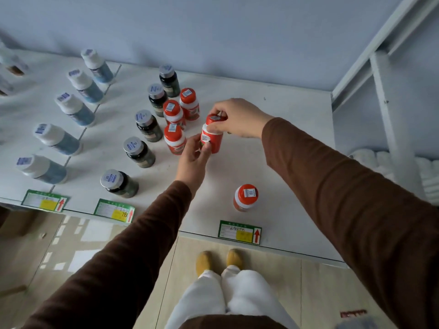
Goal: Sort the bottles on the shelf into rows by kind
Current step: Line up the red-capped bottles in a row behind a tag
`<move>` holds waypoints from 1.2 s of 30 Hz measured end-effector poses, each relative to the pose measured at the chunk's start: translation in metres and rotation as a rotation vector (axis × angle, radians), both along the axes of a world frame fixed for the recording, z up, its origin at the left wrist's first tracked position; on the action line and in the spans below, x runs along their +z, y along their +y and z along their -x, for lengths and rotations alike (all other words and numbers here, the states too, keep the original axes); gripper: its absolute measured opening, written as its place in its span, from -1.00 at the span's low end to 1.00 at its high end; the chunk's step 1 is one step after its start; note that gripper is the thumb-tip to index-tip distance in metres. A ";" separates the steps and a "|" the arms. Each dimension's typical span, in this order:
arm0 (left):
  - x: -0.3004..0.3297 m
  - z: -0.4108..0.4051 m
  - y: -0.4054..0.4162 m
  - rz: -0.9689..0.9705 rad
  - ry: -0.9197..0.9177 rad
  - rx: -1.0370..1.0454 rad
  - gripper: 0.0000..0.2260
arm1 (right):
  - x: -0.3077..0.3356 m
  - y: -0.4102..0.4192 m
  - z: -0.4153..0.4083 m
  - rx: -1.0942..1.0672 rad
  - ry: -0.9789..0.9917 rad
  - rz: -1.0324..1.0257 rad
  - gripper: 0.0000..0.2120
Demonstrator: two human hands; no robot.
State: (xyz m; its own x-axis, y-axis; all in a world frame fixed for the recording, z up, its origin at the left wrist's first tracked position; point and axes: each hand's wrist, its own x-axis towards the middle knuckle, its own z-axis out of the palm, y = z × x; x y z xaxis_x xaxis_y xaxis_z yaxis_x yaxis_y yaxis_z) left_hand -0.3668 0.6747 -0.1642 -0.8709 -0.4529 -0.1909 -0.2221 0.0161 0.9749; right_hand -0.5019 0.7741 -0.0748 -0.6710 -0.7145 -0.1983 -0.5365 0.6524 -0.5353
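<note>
Hands, right hand [240, 118] and left hand [193, 155], both grip one red bottle [212, 135] beside the red row [177, 123]; next, set it down aligned behind them.

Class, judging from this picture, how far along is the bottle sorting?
Done: the blue bottles and dark bottles stand in rows; three red bottles line up. In hand: both hands, left hand and right hand, hold a fourth red bottle. Left: the lone red bottle near the front edge.

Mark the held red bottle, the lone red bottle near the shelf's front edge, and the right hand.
held red bottle [215, 141], head view, on its red body
lone red bottle [247, 195], head view, on its cap
right hand [237, 118], head view, back of hand
</note>
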 end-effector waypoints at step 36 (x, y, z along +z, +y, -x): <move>0.026 -0.011 -0.023 1.261 -0.109 -0.550 -0.59 | 0.002 0.074 -0.050 -0.009 0.129 -0.116 -0.51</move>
